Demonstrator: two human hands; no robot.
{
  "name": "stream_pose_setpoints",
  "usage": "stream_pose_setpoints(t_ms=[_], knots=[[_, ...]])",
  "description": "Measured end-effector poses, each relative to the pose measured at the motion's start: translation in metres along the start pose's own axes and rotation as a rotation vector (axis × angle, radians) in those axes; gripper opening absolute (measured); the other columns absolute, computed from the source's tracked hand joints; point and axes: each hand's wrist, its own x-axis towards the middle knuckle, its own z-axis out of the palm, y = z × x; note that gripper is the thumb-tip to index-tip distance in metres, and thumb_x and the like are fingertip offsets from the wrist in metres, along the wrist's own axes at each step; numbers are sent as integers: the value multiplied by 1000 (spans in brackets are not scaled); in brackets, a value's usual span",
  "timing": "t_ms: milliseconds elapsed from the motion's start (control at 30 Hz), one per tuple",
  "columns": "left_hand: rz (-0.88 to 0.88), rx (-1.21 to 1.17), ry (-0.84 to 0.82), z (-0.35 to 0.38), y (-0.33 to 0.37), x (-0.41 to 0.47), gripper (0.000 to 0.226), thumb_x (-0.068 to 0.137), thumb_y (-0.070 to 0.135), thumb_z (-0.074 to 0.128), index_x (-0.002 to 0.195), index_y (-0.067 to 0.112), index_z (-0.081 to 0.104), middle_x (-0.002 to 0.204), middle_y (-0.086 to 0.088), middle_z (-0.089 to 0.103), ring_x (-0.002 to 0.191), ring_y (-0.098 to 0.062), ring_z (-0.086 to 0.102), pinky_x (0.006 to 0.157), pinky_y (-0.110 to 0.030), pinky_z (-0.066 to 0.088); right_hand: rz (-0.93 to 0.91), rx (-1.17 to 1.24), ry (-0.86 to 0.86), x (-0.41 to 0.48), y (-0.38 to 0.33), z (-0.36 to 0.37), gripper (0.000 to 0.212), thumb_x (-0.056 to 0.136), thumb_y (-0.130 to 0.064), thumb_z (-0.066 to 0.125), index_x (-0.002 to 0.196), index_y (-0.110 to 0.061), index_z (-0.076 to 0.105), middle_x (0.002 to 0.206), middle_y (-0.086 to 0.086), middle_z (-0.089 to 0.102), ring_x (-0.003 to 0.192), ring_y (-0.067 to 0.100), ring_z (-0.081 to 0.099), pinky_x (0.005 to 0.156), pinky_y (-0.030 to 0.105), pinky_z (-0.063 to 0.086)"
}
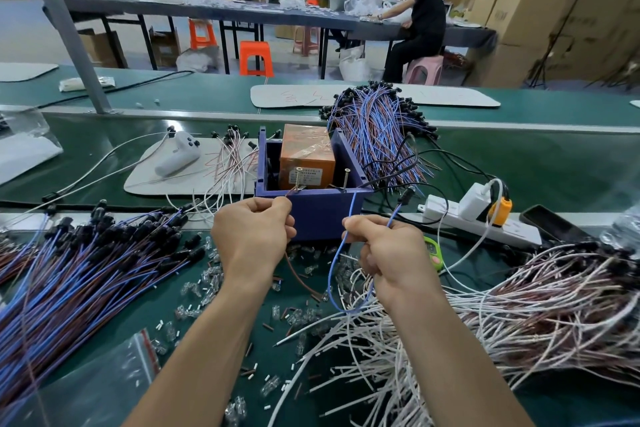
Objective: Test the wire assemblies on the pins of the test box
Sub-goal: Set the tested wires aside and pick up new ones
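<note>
We have one thin, two-strand wire assembly (329, 274) in work, a blue strand (352, 206) and a brown strand (295, 274) running back to what looks like its small black head (407, 196). It hangs in a slack loop between our hands, just in front of the dark blue open-topped test box (322, 215) on the green table (519, 163). Our left hand (254, 236) is curled closed, thumb and forefinger pinching the brown strand close to its bare end, which reaches up to the left brass screw pin (298, 177) on the box's front rim (whether it truly touches we cannot tell). Our right hand (388, 253) is likewise curled, pinching the blue strand, whose end rises towards the right brass screw pin (346, 177).

We judge the assembly to weigh next to nothing and to be thoroughly limp. It sags under itself, so a hold far from the tip would leave the end wandering. The place to take it is where we have it, on the insulation just short of the stripped tip, with a light pinch. The smooth jacket may slip between fingers, and the fine bare end looks easy to bend if pressed hard against a screw. The heaps of like assemblies (86, 270) beside us could snag the loop.
</note>
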Motion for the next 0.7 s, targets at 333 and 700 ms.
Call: stream_pose_setpoints(t_ms=[333,700], knots=[[7,9,12,-2,1,-2,19,78,22,75,60,18,74,54,2,71,45,-9,67,56,-27,54,35,-55,14,11,-3,12,17,85,2,73,70,-3,68,56,9,67,35,11,27,37,19,23],[15,-31,-25,-5,7,-8,17,74,27,74,59,35,75,54,2,70,42,-9,64,54,-26,51,14,-35,-2,-2,-2,4,17,85,4,73,69,-2,70,57,11,66,33,8,28,35,18,24]])
